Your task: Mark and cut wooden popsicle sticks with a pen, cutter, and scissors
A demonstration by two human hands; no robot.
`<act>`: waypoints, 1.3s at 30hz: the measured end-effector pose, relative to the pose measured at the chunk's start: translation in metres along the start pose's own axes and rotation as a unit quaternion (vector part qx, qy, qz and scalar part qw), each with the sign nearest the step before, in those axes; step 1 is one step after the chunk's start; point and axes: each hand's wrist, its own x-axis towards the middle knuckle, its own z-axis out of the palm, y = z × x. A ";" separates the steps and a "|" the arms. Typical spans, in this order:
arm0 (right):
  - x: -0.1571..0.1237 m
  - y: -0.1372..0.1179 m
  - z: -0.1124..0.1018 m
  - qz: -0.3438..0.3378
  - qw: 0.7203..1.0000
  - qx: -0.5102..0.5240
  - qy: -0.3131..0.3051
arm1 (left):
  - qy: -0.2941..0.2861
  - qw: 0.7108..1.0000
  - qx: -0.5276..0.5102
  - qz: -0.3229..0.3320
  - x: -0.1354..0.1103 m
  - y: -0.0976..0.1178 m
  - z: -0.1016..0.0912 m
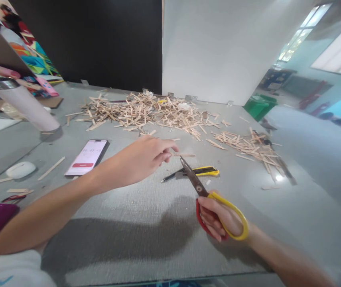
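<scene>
In my right hand (218, 217) is a pair of scissors (196, 181) with one yellow and one red handle loop, its blades pointing up and left. My left hand (150, 155) pinches a thin wooden stick (186, 155) that sticks out to the right. The blade tips are close to this stick; whether they touch it I cannot tell. Under the blades lie a yellow utility knife (206, 171) and a dark pen (170, 177). A large pile of wooden sticks (128, 113) spreads across the table behind my left hand.
A smaller heap of sticks (248, 147) lies at the right. On the left are a phone (87, 158) showing a timer, a white mouse (20, 170) and a tilted-looking pale bottle (28, 105). Black and white panels (206, 48) stand along the back. A green bin (259, 107) is beyond.
</scene>
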 end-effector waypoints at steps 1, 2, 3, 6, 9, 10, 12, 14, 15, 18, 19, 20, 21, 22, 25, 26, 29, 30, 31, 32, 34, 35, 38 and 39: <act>0.000 0.001 -0.001 -0.001 1.000 -0.008 0.008 | 0.005 1.000 -0.001 -0.003 0.000 0.001 -0.001; 0.000 0.002 -0.001 -0.001 1.000 -0.013 0.014 | 0.012 1.000 -0.003 -0.004 0.000 0.003 -0.001; 0.000 0.003 -0.002 -0.001 1.000 -0.016 0.018 | 0.020 1.000 -0.008 -0.006 0.000 0.004 -0.002; -0.001 0.003 -0.001 -0.007 1.000 -0.012 0.017 | 0.055 0.998 -0.030 -0.021 0.000 0.006 -0.003; -0.001 0.001 0.001 -0.013 1.000 -0.010 0.014 | 0.101 0.995 -0.015 -0.021 0.001 0.006 -0.004; -0.001 0.001 0.001 -0.013 1.000 -0.009 0.015 | 0.113 0.993 -0.005 -0.019 0.001 0.006 -0.004; 0.000 0.001 0.001 -0.014 1.000 -0.007 0.016 | 0.125 0.992 0.002 -0.021 0.002 0.005 -0.005; 0.001 0.001 0.001 -0.015 1.000 0.001 0.014 | 0.123 0.992 -0.010 -0.033 0.003 0.006 -0.006; 0.001 0.002 0.001 -0.015 1.000 0.005 0.013 | 0.120 0.992 -0.017 -0.038 0.003 0.007 -0.006; 0.002 0.003 0.001 -0.017 1.000 0.008 0.007 | 0.089 0.995 -0.033 -0.038 0.003 0.008 -0.006; 0.002 0.003 0.001 -0.018 1.000 0.008 0.003 | 0.074 0.996 -0.036 -0.032 0.003 0.009 -0.005; 0.001 0.003 0.001 -0.018 1.000 0.010 0.000 | 0.058 0.997 -0.037 -0.025 0.003 0.009 -0.005; 0.001 0.003 0.001 -0.018 1.000 0.013 -0.005 | 0.039 0.998 -0.035 -0.017 0.003 0.009 -0.004; 0.000 0.003 0.002 -0.016 1.000 0.015 -0.011 | 0.018 0.999 -0.032 -0.009 0.003 0.008 -0.003; -0.002 0.002 0.001 -0.013 1.000 0.015 -0.023 | -0.026 0.999 -0.032 0.004 0.004 0.005 -0.002; -0.002 0.001 0.000 -0.016 0.999 0.010 -0.027 | -0.031 0.999 -0.037 0.006 0.004 0.004 -0.003; -0.003 0.000 -0.001 -0.023 0.999 -0.007 -0.037 | -0.028 0.998 -0.051 0.006 0.004 -0.001 -0.005; -0.003 -0.001 -0.001 -0.026 0.999 -0.015 -0.036 | -0.032 0.998 -0.051 0.002 0.004 -0.003 -0.006; -0.003 -0.002 -0.001 -0.028 0.999 -0.026 -0.031 | -0.038 0.998 -0.050 -0.005 0.004 -0.005 -0.006; -0.003 -0.002 -0.001 -0.031 0.998 -0.041 -0.020 | -0.047 0.998 -0.047 -0.014 0.004 -0.006 -0.007; -0.003 -0.003 0.000 -0.042 0.996 -0.081 0.011 | -0.065 0.997 -0.038 -0.030 0.004 -0.007 -0.008; -0.003 -0.003 0.000 -0.046 0.993 -0.101 0.028 | -0.072 0.996 -0.033 -0.033 0.003 -0.007 -0.008; -0.001 -0.002 -0.003 -0.039 0.991 -0.121 0.050 | -0.084 0.996 -0.024 -0.012 0.003 -0.006 -0.010; 0.000 -0.002 -0.004 -0.035 0.992 -0.115 0.042 | -0.087 0.996 -0.028 -0.008 0.003 -0.005 -0.011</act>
